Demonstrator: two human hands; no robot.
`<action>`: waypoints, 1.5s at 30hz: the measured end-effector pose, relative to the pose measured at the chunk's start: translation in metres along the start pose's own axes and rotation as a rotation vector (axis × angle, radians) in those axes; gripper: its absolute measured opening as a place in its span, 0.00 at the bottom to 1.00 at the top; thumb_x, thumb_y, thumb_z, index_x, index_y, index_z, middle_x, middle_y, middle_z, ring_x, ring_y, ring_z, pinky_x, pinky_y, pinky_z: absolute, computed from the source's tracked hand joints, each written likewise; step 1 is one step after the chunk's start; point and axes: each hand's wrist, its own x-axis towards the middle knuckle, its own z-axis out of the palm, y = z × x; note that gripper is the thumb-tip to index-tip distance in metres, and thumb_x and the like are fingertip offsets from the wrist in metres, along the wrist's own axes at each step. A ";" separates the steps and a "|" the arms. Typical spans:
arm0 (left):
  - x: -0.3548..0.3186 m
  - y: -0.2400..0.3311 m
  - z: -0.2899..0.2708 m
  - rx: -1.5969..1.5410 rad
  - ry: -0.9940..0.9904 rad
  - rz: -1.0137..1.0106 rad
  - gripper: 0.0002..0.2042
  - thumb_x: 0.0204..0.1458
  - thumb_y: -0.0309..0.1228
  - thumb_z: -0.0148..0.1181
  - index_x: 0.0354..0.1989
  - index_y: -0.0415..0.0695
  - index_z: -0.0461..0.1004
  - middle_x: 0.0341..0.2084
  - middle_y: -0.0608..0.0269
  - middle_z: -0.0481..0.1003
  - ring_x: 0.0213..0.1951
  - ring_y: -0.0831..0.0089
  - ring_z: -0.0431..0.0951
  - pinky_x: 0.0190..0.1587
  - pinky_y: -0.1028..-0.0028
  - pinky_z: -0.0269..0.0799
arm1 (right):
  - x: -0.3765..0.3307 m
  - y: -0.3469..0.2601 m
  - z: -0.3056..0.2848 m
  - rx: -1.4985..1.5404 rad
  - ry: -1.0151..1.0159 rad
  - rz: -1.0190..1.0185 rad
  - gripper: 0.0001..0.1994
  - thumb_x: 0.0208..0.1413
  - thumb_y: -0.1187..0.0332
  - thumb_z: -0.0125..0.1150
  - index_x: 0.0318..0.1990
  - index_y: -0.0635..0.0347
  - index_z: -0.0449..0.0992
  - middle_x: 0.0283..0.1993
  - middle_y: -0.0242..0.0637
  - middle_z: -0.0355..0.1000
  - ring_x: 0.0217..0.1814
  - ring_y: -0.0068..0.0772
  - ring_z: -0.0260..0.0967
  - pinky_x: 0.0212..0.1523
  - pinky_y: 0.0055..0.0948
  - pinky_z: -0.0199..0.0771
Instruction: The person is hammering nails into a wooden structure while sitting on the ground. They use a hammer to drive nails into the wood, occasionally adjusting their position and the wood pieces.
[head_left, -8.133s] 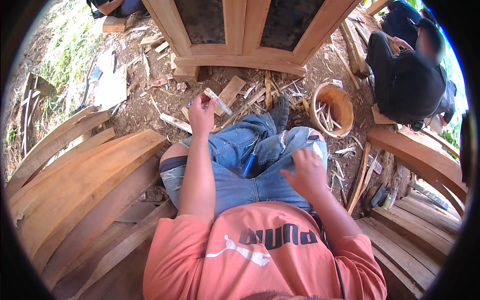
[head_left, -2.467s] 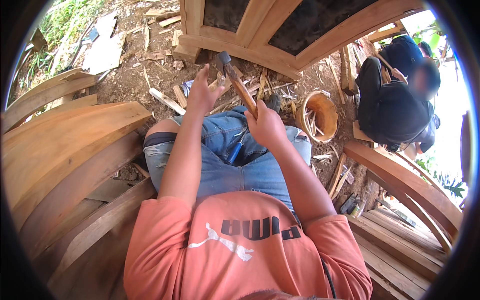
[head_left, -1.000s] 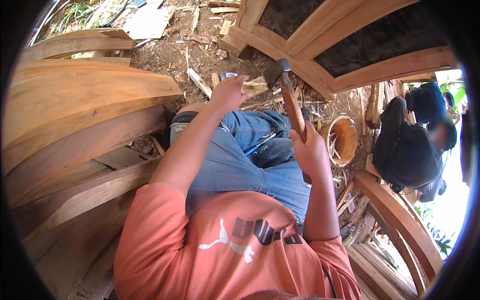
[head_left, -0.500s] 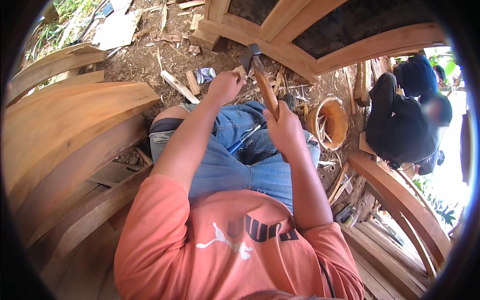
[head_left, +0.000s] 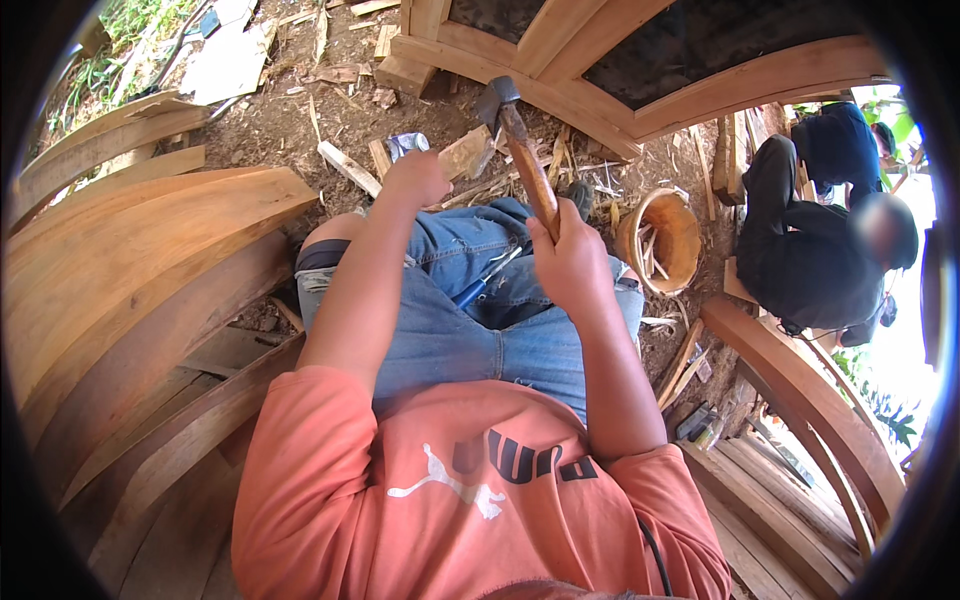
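Nearby, the round wooden bowl (head_left: pixel 660 240) held pale wood scraps; the right hand (head_left: pixel 572 262) clenched the hammer (head_left: pixel 520 150); the left hand (head_left: pixel 415 180) gripped a wood block (head_left: pixel 465 153).

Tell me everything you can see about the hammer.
The hammer has a dark metal head on a reddish-brown wooden handle. The right hand grips the handle's lower end, and the tool is raised, slanting up and to the left over the knees, its head above the wood scraps on the dirt. The head hangs near a small wood block by the left hand; contact is unclear.
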 end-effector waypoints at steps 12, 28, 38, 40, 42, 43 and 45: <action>-0.038 -0.067 -0.020 -0.029 -0.302 -0.181 0.31 0.62 0.52 0.71 0.59 0.33 0.83 0.56 0.36 0.84 0.59 0.42 0.85 0.62 0.53 0.80 | 0.029 0.032 0.029 -0.058 -0.032 0.012 0.18 0.73 0.57 0.63 0.49 0.66 0.73 0.41 0.65 0.82 0.47 0.75 0.80 0.48 0.65 0.79; -0.004 -0.049 -0.010 0.043 -0.311 -0.245 0.29 0.63 0.53 0.67 0.59 0.40 0.86 0.63 0.42 0.82 0.64 0.45 0.83 0.66 0.55 0.79 | 0.057 0.043 0.056 -0.039 0.018 0.055 0.19 0.73 0.55 0.62 0.50 0.67 0.75 0.42 0.67 0.82 0.49 0.76 0.80 0.50 0.63 0.79; -0.005 -0.044 -0.014 0.033 -0.319 -0.274 0.28 0.62 0.51 0.68 0.61 0.40 0.85 0.63 0.44 0.82 0.64 0.45 0.83 0.66 0.55 0.79 | 0.049 0.062 0.048 0.084 0.000 0.110 0.19 0.74 0.55 0.63 0.51 0.67 0.75 0.40 0.59 0.81 0.43 0.64 0.80 0.44 0.55 0.78; -0.003 -0.046 -0.013 0.025 -0.327 -0.267 0.29 0.62 0.50 0.70 0.63 0.40 0.84 0.64 0.44 0.82 0.65 0.45 0.83 0.67 0.56 0.78 | 0.045 0.074 0.056 0.166 -0.044 0.141 0.17 0.76 0.57 0.62 0.49 0.65 0.75 0.32 0.46 0.78 0.28 0.40 0.80 0.30 0.41 0.78; -0.008 -0.050 -0.005 -0.021 -0.179 -0.283 0.31 0.60 0.49 0.73 0.66 0.41 0.82 0.63 0.44 0.82 0.65 0.46 0.82 0.68 0.56 0.77 | 0.034 0.073 0.048 0.456 -0.145 0.238 0.14 0.78 0.58 0.60 0.52 0.63 0.75 0.29 0.38 0.73 0.25 0.28 0.73 0.26 0.34 0.74; -0.012 -0.045 -0.006 -0.041 -0.107 -0.282 0.32 0.59 0.49 0.74 0.67 0.41 0.81 0.63 0.44 0.82 0.66 0.46 0.82 0.68 0.56 0.77 | 0.027 0.070 0.040 0.603 -0.189 0.291 0.13 0.79 0.59 0.59 0.53 0.62 0.75 0.28 0.34 0.71 0.23 0.22 0.69 0.23 0.31 0.72; -0.020 -0.038 -0.012 -0.155 0.000 -0.143 0.35 0.57 0.46 0.77 0.70 0.40 0.78 0.67 0.40 0.79 0.66 0.46 0.81 0.69 0.54 0.75 | 0.018 0.076 0.031 0.764 -0.208 0.314 0.13 0.80 0.61 0.58 0.56 0.62 0.74 0.28 0.32 0.70 0.22 0.24 0.68 0.23 0.30 0.72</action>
